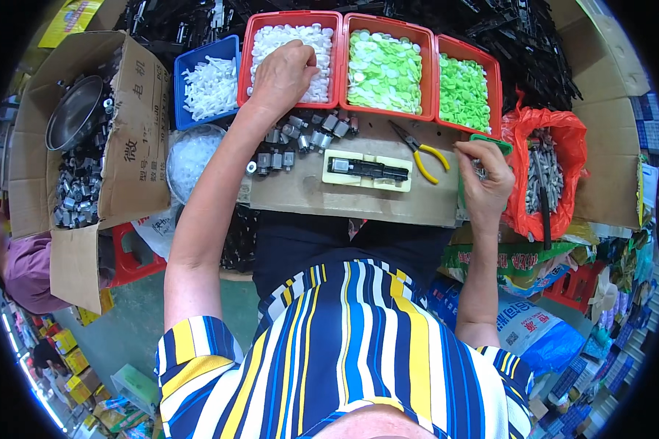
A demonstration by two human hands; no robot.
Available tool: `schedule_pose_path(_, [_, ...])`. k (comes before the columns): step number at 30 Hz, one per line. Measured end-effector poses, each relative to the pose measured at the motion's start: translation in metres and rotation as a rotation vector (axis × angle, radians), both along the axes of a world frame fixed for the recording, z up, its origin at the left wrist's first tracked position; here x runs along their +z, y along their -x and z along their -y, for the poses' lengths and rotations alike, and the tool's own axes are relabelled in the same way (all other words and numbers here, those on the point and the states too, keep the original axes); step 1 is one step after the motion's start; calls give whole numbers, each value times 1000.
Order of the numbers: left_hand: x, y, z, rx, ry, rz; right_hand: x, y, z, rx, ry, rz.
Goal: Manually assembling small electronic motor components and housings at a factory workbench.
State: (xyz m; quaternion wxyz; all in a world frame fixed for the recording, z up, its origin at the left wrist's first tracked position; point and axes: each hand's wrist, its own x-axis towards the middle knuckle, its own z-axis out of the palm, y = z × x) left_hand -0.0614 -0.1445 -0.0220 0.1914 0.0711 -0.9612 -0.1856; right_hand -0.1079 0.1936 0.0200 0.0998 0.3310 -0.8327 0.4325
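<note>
My left hand reaches over a red bin of small white plastic parts. Its fingers are curled together, and whatever they grip is hidden. On the right, my right hand is over a small green container with small metal bits in it. Thumb and fingers meet there in a pinch, and I cannot see what is between them. Between my hands, a cream fixture on the cardboard work surface holds a black mechanism with a silver motor at its left end.
Yellow-handled pliers lie right of the fixture. Small motors cluster to its left. Beyond are a blue bin of white pieces and two red bins of green-white discs and green parts. A red bag holds metal pieces.
</note>
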Motion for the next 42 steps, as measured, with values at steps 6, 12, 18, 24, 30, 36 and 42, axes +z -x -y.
schedule_pose_path(6, [2,0,-5,-1,64,14,10,-11,44,95,36,17])
schedule_pose_path(12, [4,-1,0,-19,-68,2,25,-21,65,251,103,97])
schedule_pose_path(18, [16,-26,-8,-11,-596,-50,59,-52,90,587,208,15])
schedule_pose_path(24, [35,-63,-54,-126,-1477,-6,31,-25,90,445,200,133])
schedule_pose_path(30, [27,-79,-69,-187,-1666,19,21,-26,93,433,118,50])
schedule_pose_path(36, [22,-82,-66,-220,-1692,31,22,-29,93,455,78,69])
schedule_pose_path(42, [22,-86,-68,-203,-1677,72,20,-31,91,478,22,82])
